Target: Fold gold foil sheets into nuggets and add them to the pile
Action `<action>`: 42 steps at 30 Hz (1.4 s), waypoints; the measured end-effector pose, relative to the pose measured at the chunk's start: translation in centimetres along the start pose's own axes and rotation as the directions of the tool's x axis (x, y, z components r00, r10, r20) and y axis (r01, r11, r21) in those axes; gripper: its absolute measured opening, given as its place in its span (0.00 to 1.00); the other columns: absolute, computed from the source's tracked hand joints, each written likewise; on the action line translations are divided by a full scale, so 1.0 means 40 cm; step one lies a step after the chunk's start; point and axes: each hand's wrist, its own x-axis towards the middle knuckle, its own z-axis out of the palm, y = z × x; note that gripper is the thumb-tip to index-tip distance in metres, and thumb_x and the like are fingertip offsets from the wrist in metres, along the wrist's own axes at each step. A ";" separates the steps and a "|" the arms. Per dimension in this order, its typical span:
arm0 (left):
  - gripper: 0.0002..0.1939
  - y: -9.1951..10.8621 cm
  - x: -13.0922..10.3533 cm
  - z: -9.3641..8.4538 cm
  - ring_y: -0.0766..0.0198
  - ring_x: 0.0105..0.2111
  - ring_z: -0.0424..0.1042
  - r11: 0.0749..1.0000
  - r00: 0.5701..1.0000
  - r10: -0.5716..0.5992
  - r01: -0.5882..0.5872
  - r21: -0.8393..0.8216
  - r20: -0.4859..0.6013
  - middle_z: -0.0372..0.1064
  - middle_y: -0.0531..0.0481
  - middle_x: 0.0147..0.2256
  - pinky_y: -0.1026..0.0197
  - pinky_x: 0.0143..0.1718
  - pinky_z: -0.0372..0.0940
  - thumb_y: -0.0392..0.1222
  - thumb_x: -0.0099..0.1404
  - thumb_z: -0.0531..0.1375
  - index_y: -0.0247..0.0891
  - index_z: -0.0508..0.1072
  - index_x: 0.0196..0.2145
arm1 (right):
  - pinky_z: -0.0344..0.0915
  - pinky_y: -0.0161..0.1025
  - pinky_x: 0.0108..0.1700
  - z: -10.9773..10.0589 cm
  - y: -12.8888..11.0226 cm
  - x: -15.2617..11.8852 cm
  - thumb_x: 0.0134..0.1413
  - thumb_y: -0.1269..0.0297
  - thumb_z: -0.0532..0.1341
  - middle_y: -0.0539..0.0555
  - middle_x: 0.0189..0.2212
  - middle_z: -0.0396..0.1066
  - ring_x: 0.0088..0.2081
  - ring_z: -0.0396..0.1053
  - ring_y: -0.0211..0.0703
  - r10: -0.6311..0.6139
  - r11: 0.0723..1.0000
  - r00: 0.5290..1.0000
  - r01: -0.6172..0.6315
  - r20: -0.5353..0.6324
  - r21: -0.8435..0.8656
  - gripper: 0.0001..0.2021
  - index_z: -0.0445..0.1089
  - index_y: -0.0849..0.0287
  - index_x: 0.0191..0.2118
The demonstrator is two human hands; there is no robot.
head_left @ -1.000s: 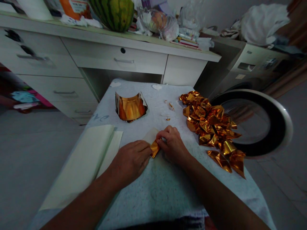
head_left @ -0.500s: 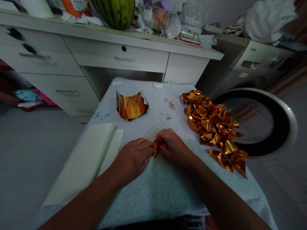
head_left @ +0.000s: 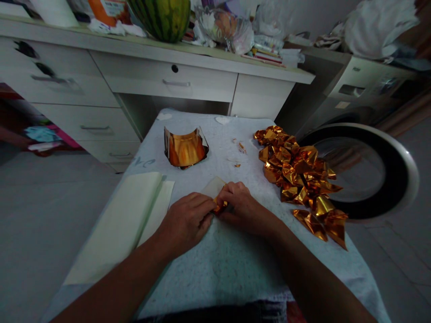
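Pale cloth lies beneath fingers pinching gold foil.

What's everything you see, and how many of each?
Table: 1, pale blue, centre
Small foil piece: 1, gold, table's middle
Thin sheet: 1, whitish, by small foil piece
Folded foil pieces: many, gold, table's right
Curved foil stack: 1, gold, table's far left
Paper sheets: uncounted stack, cream, table's left
Foil scraps: few, gold, table's far middle
Desk: 1, white, behind table
Watermelon: 1, green, on desk
Bowl: 1, clear, on desk
Washing machine: 1, grey, right
Bundle: 1, white, on washing machine
Other clutter: uncountable, mixed, on desk
Left hand: 1, bare, at small foil piece
Right hand: 1, bare, same place
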 end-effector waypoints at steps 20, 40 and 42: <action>0.03 0.011 -0.008 0.010 0.58 0.38 0.66 0.990 0.991 -0.130 0.131 -0.054 0.013 0.69 0.49 0.35 0.54 0.40 0.64 0.33 0.62 0.60 0.38 0.73 0.33 | 0.55 0.42 0.48 -0.003 -0.005 0.006 0.56 0.70 0.65 0.53 0.38 0.66 0.43 0.59 0.45 0.014 1.000 1.000 -0.014 0.002 0.004 0.02 0.75 0.56 0.34; 0.08 0.017 0.002 0.001 0.56 0.39 0.63 0.948 0.949 -0.313 0.314 -0.047 0.028 0.61 0.48 0.35 0.50 0.42 0.63 0.38 0.66 0.55 0.38 0.70 0.28 | 0.54 0.43 0.47 0.010 -0.017 0.011 0.57 0.72 0.60 0.53 0.36 0.65 0.40 0.59 0.43 0.088 0.996 0.995 -0.088 -0.048 0.010 0.04 0.69 0.60 0.31; 0.09 0.019 0.004 0.002 0.56 0.39 0.62 0.948 0.948 -0.317 0.318 -0.026 0.035 0.61 0.47 0.35 0.50 0.42 0.63 0.38 0.66 0.54 0.38 0.70 0.29 | 0.55 0.43 0.47 0.016 -0.017 0.012 0.56 0.72 0.60 0.53 0.36 0.65 0.41 0.60 0.43 0.111 0.994 0.992 -0.110 -0.065 0.022 0.04 0.69 0.60 0.31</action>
